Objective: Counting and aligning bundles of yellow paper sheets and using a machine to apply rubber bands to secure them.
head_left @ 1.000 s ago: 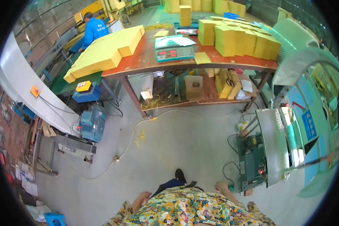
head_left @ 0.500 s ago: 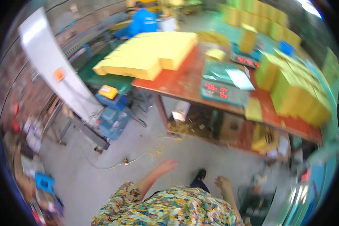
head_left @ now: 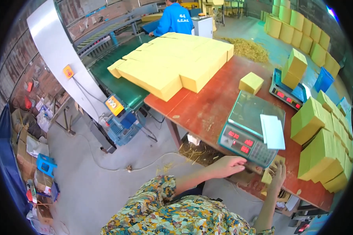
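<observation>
My left hand [head_left: 232, 166] is at the front edge of the red table, just below a green electronic scale [head_left: 243, 137]. Its fingers are curled closed and nothing shows in them. My right hand [head_left: 278, 174] has its fingers apart over a flat yellow piece [head_left: 267, 176] at the table edge; whether it touches the piece is unclear. On the scale's glass-like top plate lie pale blue sheets [head_left: 273, 131], and red digits glow on its front. A small yellow block [head_left: 251, 82] sits behind that scale.
Yellow blocks [head_left: 176, 62] cover the table's far left, next to a green conveyor [head_left: 123, 84]. Stacked yellow bundles [head_left: 321, 156] stand at the right, near a second scale [head_left: 286, 96] carrying blocks. A person in blue [head_left: 175, 19] is beyond. A cable [head_left: 145, 164] crosses the floor.
The table has come closer and its scale now lies before me. Both hands have gone from hanging over the floor to the table's front edge. My left hand's fingers have curled.
</observation>
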The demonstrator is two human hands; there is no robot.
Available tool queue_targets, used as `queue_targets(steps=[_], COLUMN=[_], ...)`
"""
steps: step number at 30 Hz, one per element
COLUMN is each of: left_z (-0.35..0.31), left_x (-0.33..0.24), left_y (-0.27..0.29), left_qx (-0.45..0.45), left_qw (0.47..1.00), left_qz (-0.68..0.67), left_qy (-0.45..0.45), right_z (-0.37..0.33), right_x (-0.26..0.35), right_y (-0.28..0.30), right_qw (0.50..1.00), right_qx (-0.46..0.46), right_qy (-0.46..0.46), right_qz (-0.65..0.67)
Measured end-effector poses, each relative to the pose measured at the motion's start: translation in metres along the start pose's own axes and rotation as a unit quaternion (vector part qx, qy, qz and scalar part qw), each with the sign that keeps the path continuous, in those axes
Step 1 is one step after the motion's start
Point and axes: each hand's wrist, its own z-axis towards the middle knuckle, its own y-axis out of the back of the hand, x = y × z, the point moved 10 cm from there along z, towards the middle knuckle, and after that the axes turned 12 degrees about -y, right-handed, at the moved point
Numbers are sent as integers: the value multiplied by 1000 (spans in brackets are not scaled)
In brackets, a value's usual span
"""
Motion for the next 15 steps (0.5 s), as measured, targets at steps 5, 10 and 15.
queue_targets(steps=[5,10,15], left_z=[129,212,253], left_x=[-12,4,45], left_y=[-7,1,-10], left_qx=[17,-9,-2], left_qw=[996,971,961], left_qz=[-55,-234,-262], left_qy=[-70,36,84], right_z=[57,93,100], right_x=[45,54,65], right_y=[16,-20,-30], right_qw=[992,991,990], right_qx=[-72,-60,-70], right_qy=[44,23,10], right_qz=[-90,-116,-118])
